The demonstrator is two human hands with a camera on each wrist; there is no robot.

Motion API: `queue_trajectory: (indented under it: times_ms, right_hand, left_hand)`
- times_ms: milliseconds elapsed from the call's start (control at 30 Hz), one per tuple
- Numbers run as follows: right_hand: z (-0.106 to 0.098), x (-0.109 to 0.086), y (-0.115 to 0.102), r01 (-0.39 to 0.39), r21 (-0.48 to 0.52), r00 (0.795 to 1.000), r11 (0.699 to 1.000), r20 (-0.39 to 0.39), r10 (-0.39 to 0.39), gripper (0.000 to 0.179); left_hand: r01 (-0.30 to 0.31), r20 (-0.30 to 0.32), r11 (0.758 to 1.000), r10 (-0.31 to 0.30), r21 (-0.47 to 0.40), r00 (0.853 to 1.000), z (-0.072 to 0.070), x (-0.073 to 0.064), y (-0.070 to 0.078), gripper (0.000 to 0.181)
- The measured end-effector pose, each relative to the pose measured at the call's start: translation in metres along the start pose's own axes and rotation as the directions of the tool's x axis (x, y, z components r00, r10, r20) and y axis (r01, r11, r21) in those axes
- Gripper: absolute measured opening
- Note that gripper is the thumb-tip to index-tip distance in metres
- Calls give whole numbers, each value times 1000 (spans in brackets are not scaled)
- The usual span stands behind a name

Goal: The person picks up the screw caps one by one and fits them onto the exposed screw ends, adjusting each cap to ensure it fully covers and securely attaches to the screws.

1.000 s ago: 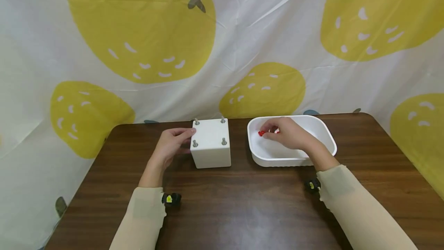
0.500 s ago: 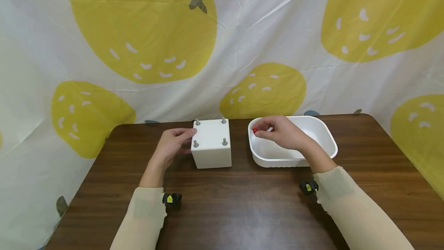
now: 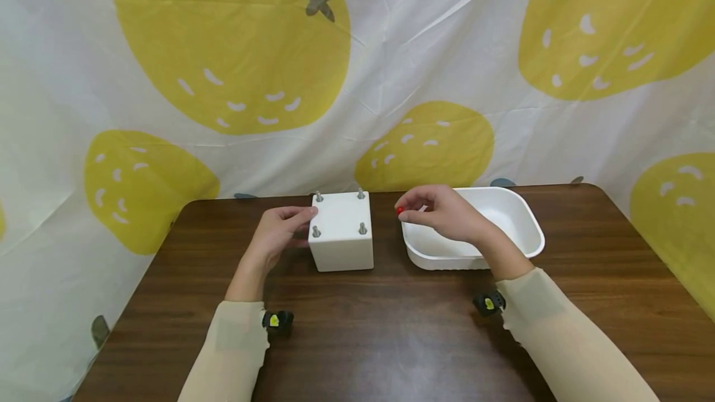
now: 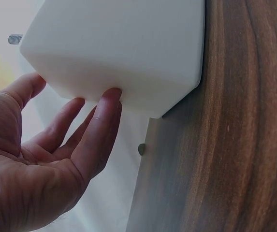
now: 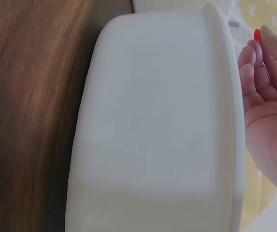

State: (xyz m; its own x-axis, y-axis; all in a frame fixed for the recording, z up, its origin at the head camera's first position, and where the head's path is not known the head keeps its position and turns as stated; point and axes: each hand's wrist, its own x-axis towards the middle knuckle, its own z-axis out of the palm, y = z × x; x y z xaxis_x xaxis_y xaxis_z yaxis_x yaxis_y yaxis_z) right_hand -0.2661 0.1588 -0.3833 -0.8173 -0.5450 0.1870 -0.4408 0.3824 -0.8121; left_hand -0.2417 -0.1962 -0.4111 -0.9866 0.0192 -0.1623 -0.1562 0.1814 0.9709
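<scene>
Bolts [image 3: 363, 228] stand upright at the four corners of a white block [image 3: 342, 222], which sits on the brown wooden table [image 3: 363, 327]. The left hand [image 3: 276, 228] rests against the block's left side, fingers spread, thumb at the top edge. The right hand [image 3: 441, 213] pinches a small red piece [image 3: 400, 210] between thumb and fingertips, raised about the left rim of the white tray [image 3: 447, 262], well apart from the block
</scene>
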Motion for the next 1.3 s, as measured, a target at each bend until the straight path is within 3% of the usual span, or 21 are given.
queue_trajectory:
  times_ms: [533,900,1300]
  right_hand:
    - [21,10,-19,56,52,998,997,14,-57,14]
    - [38,16,-25,84,148,996,985,6,-86,14]
    - [49,21,-29,95,182,995,979,7,-98,14]
  left_hand:
    - [10,-3,1000,-10,2,1000,-1,2,-1,53]
    - [3,-5,1000,-3,-7,1000,0,1,0,53]
    - [10,-14,999,-11,-31,1000,1,0,1,53]
